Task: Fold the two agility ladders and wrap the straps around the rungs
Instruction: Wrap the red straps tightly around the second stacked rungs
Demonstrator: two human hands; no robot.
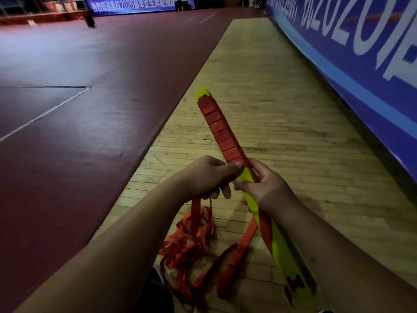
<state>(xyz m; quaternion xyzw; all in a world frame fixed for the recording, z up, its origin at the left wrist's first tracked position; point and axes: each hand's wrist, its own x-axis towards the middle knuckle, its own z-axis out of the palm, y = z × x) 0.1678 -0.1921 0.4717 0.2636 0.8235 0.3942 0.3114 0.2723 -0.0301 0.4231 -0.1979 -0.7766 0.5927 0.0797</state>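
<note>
A bundle of stacked yellow rungs [279,242] runs from the lower right up to the middle of the view. Red strap [222,132] is wound in tight turns round its far half. My left hand [208,177] grips the bundle at the last turn, thumb on the strap, and also holds a loose length of red strap that hangs down. My right hand [259,180] pinches the strap against the yellow rungs right beside it. A loose heap of red strap [189,242] lies on the floor under my left arm.
Wooden plank floor [282,114] lies beneath my hands. A dark red sports mat [94,91] borders it on the left. A blue banner wall [365,71] with white lettering runs along the right. A small dark object [90,21] stands far off on the mat.
</note>
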